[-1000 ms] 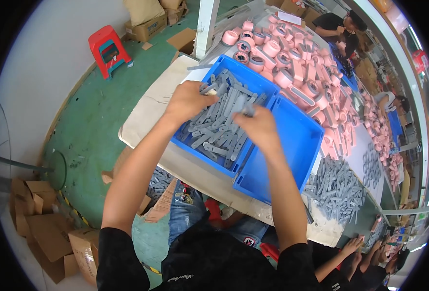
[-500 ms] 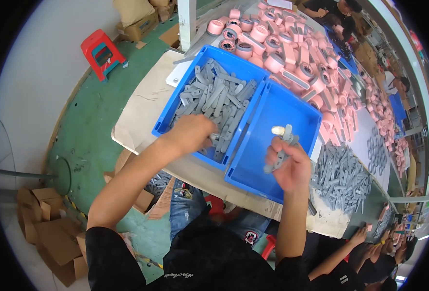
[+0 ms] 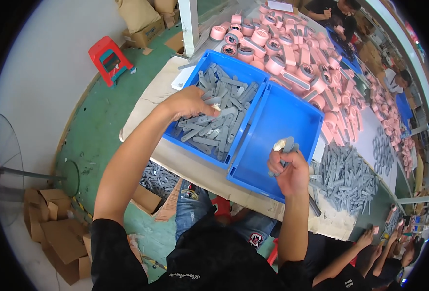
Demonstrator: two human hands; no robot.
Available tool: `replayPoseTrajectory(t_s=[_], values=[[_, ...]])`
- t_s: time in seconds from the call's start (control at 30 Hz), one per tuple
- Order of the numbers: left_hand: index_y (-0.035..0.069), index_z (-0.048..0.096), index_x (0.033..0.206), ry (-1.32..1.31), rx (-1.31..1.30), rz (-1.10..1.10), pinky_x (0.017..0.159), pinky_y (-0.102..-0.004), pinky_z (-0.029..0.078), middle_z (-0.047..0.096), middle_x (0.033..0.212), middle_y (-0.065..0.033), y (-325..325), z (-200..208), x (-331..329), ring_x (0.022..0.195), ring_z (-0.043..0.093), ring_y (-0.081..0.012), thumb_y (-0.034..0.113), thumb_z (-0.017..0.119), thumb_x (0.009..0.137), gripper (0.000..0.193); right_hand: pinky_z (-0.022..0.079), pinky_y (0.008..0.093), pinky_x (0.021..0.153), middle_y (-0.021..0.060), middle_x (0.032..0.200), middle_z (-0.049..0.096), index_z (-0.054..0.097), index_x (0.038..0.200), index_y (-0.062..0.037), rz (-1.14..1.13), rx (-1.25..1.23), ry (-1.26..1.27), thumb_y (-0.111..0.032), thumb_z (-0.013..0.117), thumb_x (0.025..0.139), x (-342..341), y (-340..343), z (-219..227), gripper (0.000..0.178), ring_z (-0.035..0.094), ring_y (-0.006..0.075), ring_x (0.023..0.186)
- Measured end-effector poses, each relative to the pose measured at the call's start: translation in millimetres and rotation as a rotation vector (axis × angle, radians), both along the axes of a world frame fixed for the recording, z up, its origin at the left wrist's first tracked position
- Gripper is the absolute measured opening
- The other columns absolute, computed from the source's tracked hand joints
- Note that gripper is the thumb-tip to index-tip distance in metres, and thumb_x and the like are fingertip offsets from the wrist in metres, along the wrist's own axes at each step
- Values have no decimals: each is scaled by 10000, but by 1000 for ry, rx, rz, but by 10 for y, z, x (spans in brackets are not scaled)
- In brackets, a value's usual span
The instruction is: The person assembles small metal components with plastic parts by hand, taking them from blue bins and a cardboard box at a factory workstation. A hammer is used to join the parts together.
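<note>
My left hand [image 3: 192, 103] is over the left blue bin [image 3: 179, 137], its thumb and fingers apart above a heap of grey plastic strips [image 3: 224, 133] with rounded ends. A pale cover sits on one digit of this hand. Over the near right part of the second blue bin [image 3: 285, 109], my right hand [image 3: 290, 172] is closed around several grey strips [image 3: 290, 144], whose ends stick out above the fingers. A pale finger cover [image 3: 279, 145] shows on this hand too. The floor of the second bin is bare blue.
Pink plastic housings [image 3: 297, 53] are heaped beyond the bins. Right of them lies a pile of grey strips [image 3: 345, 177]. A carton of grey parts [image 3: 158, 182] stands below the table edge. Co-workers' arms [image 3: 343, 257] reach in at lower right; a red stool [image 3: 109, 58] stands far left.
My left hand has risen from among the strips and moved slightly up, its fingers now spread. My right hand keeps its strips, tilted differently, and sits a little lower. The whole view has shifted slightly.
</note>
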State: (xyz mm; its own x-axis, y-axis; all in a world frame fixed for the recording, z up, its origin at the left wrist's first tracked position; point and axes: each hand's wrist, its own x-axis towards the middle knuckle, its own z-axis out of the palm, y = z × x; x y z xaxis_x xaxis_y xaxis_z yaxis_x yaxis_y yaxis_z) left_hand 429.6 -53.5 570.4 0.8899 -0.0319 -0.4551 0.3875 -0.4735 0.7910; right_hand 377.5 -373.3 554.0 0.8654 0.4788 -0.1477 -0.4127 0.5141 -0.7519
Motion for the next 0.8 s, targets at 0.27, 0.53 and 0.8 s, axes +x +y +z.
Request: replayPoseTrajectory(t_s=[0.27, 0.53, 0.8], values=[[26, 660, 880, -83, -262, 94, 454, -224, 303, 576, 669, 18, -284, 119, -112, 523, 430, -49, 223, 857, 715, 323, 251, 230, 478, -22, 743, 504, 589, 1034, -33, -139, -290, -2, -150, 681, 900, -20, 406, 206, 201, 351, 35, 547], [66, 703, 967, -285, -278, 74, 535, -237, 405, 672, 766, 22, -462, 254, -501, 629, 490, -28, 216, 748, 859, 190, 272, 214, 465, -4, 718, 578, 610, 1044, -61, -341, -175, -125, -259, 667, 943, 227, 731, 155, 229, 389, 36, 537], [54, 712, 974, -728, 645, -451, 784, -438, 537, 688, 876, -153, -378, -460, -670, 857, 668, -349, 128, 781, 697, 295, 364, 270, 538, 22, 635, 512, 588, 1052, -71, -195, 116, -7, -231, 527, 1016, 88, 190, 83, 175, 467, 114, 558]])
